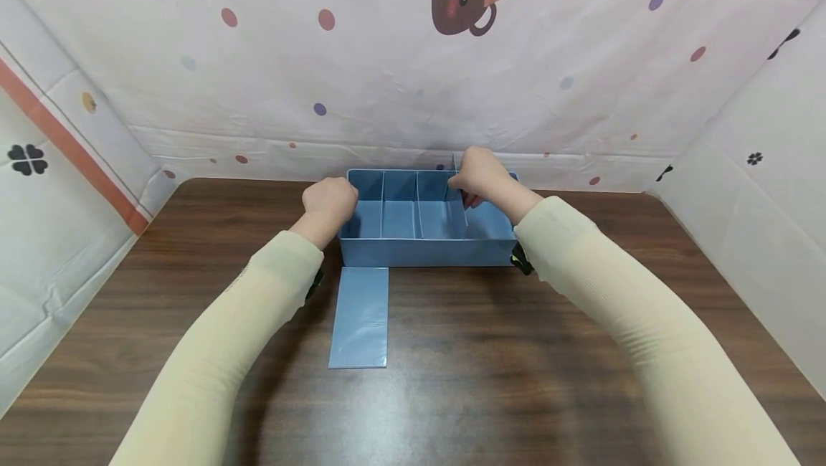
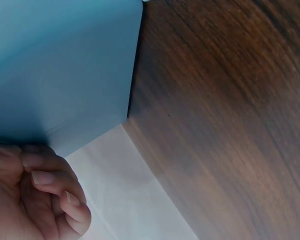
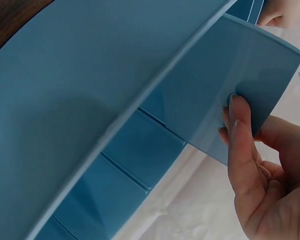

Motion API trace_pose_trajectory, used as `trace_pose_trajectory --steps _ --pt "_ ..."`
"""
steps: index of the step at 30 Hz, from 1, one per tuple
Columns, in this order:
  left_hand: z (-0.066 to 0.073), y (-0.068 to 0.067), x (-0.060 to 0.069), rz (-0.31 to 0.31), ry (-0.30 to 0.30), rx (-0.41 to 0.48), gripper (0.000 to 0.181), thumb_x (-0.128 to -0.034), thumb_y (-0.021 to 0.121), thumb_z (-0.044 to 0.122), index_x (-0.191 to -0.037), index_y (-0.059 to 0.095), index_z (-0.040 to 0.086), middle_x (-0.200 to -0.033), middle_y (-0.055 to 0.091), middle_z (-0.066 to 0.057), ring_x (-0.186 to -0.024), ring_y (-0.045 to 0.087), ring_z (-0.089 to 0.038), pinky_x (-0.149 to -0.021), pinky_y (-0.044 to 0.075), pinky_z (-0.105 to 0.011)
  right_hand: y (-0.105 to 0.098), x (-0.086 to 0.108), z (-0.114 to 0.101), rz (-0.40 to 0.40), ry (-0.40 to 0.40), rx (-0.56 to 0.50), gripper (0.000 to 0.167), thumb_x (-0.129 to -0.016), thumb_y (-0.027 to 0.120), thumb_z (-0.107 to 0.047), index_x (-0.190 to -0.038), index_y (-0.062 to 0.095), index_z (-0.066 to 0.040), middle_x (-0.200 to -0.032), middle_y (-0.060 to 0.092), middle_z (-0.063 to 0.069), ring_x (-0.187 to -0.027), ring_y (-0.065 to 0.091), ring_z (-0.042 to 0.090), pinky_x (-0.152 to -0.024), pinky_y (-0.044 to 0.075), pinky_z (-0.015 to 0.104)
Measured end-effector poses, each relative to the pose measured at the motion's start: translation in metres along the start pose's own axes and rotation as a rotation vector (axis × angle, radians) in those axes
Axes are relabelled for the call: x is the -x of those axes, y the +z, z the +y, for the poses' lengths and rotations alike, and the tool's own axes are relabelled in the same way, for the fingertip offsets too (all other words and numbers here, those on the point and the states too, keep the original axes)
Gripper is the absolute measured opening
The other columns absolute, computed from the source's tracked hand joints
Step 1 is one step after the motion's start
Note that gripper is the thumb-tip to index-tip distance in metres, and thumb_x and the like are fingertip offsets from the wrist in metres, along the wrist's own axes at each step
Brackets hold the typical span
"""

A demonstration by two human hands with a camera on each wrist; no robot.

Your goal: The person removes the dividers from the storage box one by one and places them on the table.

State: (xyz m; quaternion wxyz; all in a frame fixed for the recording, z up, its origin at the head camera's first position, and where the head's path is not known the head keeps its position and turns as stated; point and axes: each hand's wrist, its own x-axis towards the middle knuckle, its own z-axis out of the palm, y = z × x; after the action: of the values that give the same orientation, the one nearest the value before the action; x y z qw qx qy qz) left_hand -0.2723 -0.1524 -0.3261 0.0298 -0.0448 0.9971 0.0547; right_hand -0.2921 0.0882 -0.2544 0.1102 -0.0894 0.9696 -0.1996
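A long blue box (image 1: pixel 426 252) stands near the table's back edge, with two upright dividers across its left and middle parts. My left hand (image 1: pixel 330 201) grips the box's left end; in the left wrist view its curled fingers (image 2: pixel 55 182) lie against the blue wall (image 2: pixel 75 75). Between the thumb and fingers of my right hand (image 1: pixel 484 173) is a thin blue panel (image 1: pixel 460 202), partly inside the right part of the box, its back end above the rim. The right wrist view shows this panel (image 3: pixel 205 85) pinched by my right hand (image 3: pixel 270 175), beyond the box wall (image 3: pixel 80 75).
Another flat blue panel (image 1: pixel 360 319) lies on the brown wooden table (image 1: pixel 490 380), just in front of the box's left end. A white patterned sheet (image 1: pixel 381 72) hangs close behind the box and along both sides of the table.
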Motion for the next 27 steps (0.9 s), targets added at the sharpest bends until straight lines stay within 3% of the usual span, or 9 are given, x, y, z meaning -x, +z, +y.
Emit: trace_pose_trajectory --steps 9,19,27 --pt "0.001 -0.001 0.0 0.002 -0.014 0.011 0.046 -0.1104 0.035 0.021 -0.091 0.073 0.004 -0.094 0.074 -0.016 -0.081 0.066 -0.024 -0.066 0.054 -0.039 0.0 -0.001 -0.003 0.01 0.02 0.052 0.044 -0.1 0.06 -0.012 -0.056 0.056 -0.009 -0.05 0.059 0.001 -0.043 0.059 0.011 -0.054 0.057 0.027" --pt "0.0 0.0 0.0 -0.002 -0.003 0.014 0.046 -0.1107 0.035 0.022 -0.092 0.073 0.004 -0.093 0.073 -0.016 -0.08 0.065 -0.023 -0.064 0.051 -0.037 -0.003 -0.001 -0.004 -0.013 0.0 0.064 0.045 -0.1 0.058 -0.009 -0.055 0.053 -0.009 -0.05 0.058 0.001 -0.045 0.062 0.012 -0.066 0.062 0.035" --pt "0.001 0.001 -0.001 0.001 -0.025 0.026 0.047 -0.111 0.036 0.024 -0.089 0.073 0.005 -0.089 0.073 -0.015 -0.079 0.067 -0.024 -0.067 0.054 -0.039 -0.013 0.0 -0.009 0.041 -0.036 0.086 0.044 -0.098 0.058 -0.007 -0.054 0.054 -0.008 -0.047 0.055 0.0 -0.038 0.056 0.009 -0.064 0.062 0.034"
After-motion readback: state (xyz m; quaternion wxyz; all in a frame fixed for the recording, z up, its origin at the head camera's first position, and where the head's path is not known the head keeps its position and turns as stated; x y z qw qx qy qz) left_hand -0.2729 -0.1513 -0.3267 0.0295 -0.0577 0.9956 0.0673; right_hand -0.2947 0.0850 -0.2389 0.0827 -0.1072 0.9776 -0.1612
